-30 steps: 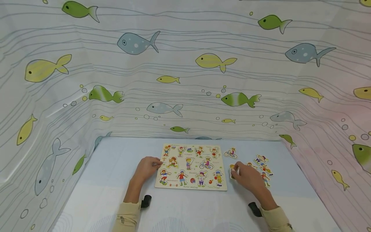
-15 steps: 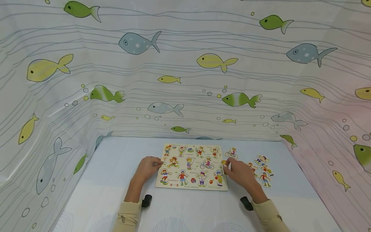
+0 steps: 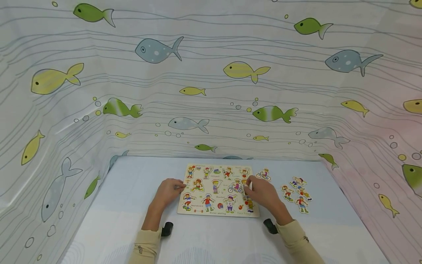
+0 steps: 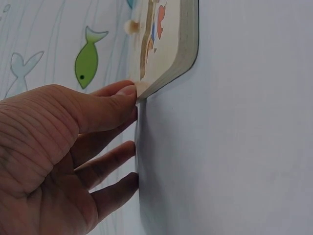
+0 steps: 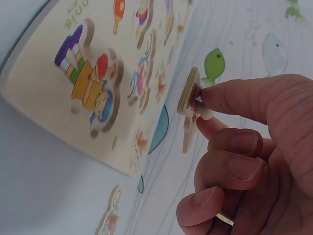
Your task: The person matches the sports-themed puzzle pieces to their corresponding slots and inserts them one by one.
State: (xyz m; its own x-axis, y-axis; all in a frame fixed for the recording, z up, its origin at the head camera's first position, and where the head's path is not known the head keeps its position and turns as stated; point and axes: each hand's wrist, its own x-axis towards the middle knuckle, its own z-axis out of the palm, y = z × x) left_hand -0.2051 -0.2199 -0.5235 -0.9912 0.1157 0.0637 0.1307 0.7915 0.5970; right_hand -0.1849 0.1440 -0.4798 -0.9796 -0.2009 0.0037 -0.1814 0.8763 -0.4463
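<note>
A wooden peg puzzle board (image 3: 206, 187) printed with sports children lies mid-table in the head view. My left hand (image 3: 169, 191) pinches its left edge; in the left wrist view the thumb (image 4: 110, 108) lies along the rim, the other fingers spread below. My right hand (image 3: 263, 191) is over the board's right side. Between thumb and forefinger it grips a small puzzle piece (image 5: 188, 94) by its knob, the piece held edge-on above the board in the right wrist view. The printed face of this piece is mostly hidden there.
Right of the board lie several loose puzzle pieces (image 3: 302, 204), overlapping or close together. A cyclist piece (image 3: 263, 174) lies beside the board's upper right corner. A fish-patterned curtain (image 3: 211, 110) rises behind the table and at both sides.
My right hand has carried the puzzle piece leftward from beside the loose pieces to over the board's right part. The left hand stays at the board's left edge.
</note>
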